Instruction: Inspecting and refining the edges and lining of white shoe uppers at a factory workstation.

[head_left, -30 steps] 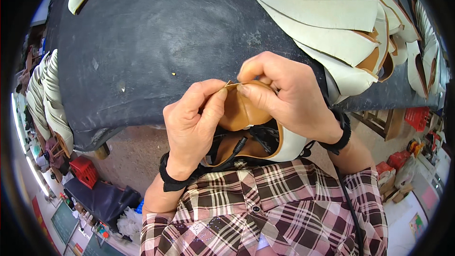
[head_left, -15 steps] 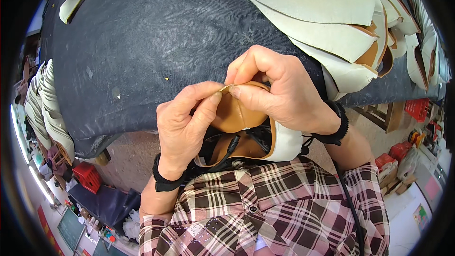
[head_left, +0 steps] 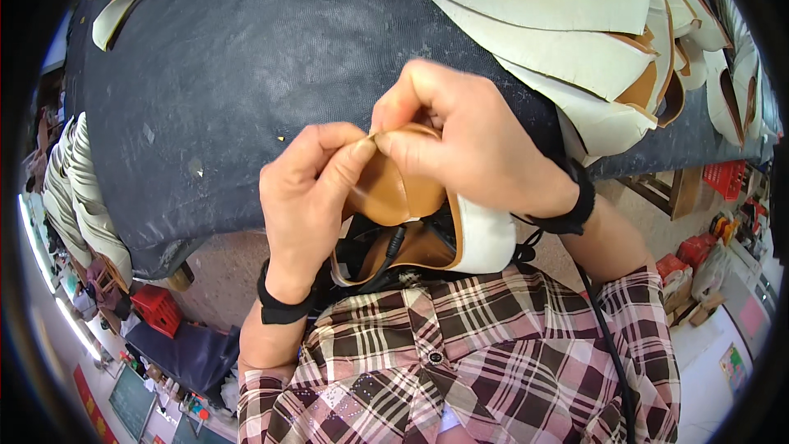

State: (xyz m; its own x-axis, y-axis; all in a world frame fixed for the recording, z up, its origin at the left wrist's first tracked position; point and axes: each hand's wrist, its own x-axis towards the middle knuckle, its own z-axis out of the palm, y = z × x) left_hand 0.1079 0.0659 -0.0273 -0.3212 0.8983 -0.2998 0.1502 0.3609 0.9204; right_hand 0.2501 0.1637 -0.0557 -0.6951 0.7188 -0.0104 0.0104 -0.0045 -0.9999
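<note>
Close in front of my body is a shoe upper [head_left: 486, 234], white outside with a tan lining [head_left: 386, 194] that faces up. My left hand [head_left: 300, 185] pinches the lining's far edge between thumb and forefinger. Right beside it, my right hand [head_left: 472, 144] pinches the same edge, its thumb almost touching the left fingertips. The fingers hide the exact spot they grip. A seam runs down the tan piece from there, and the upper's opening gapes below.
A dark, scuffed cloth covers the table [head_left: 222, 74]. White uppers with tan linings lie heaped [head_left: 567, 49] at the far right. More stacked uppers [head_left: 90, 197] stand at the left, near a red crate [head_left: 156, 310]. A black cable [head_left: 604, 321] hangs down my shirt.
Both hands have shifted slightly up and left in the picture, with the upper's pinched edge between them. The view itself has moved a little. Both pinches stay closed.
</note>
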